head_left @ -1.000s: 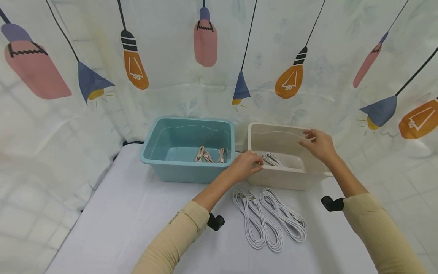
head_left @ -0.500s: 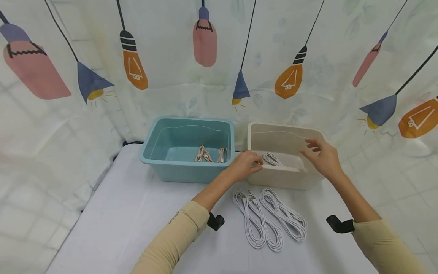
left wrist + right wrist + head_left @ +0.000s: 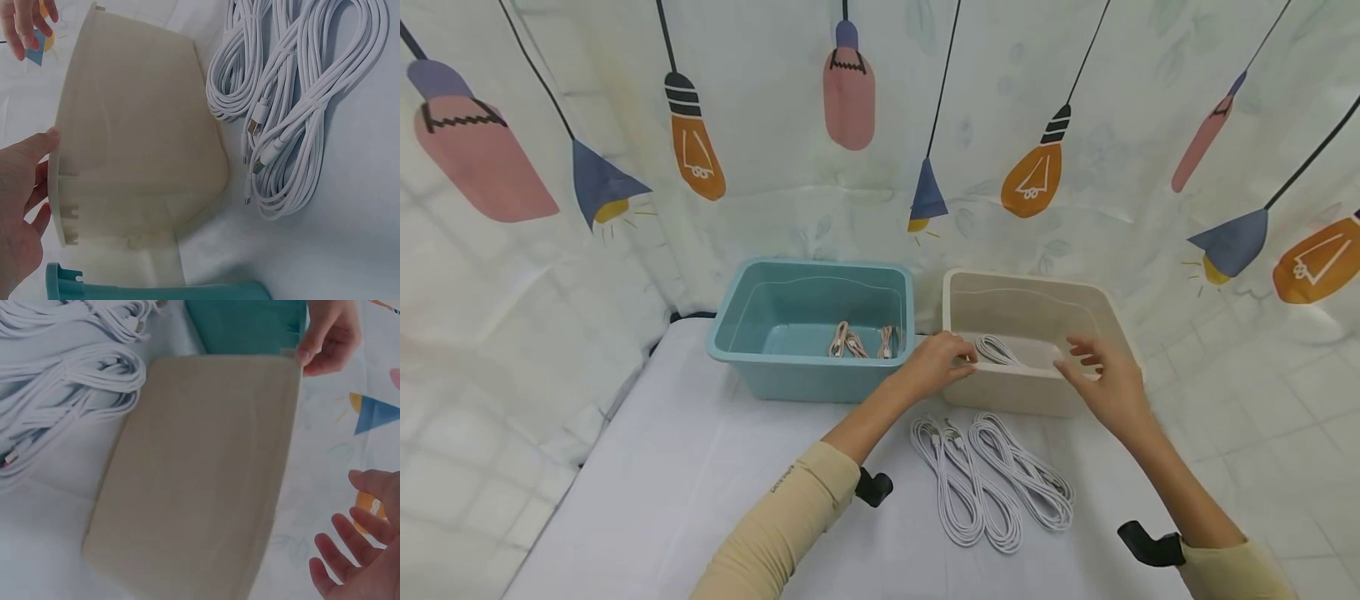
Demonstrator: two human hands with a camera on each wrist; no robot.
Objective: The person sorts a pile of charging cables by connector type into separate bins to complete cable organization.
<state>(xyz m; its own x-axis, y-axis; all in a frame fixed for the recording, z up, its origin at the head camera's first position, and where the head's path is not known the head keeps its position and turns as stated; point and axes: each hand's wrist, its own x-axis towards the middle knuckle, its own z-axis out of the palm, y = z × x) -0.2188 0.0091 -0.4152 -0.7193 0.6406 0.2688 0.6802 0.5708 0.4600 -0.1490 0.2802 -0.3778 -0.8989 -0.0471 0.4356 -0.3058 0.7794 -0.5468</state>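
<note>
My left hand holds the front-left rim of a cream plastic bin, thumb outside and fingers over the edge in the left wrist view. One coiled white cable lies inside that bin. Above its front right part hovers my right hand, fingers spread and holding nothing; the right wrist view shows the empty right hand too. In front of the bin, several bundled white charging cables lie on the table, metal plugs showing in the left wrist view.
To the left stands a teal bin with several small beige cable bundles in it. A white cloth covers the table. Behind the bins hangs a curtain printed with lamps and bulbs.
My right hand has drawn back toward me from the cream bin's far right side to its front right part. The left hand and the cables have stayed in place.
</note>
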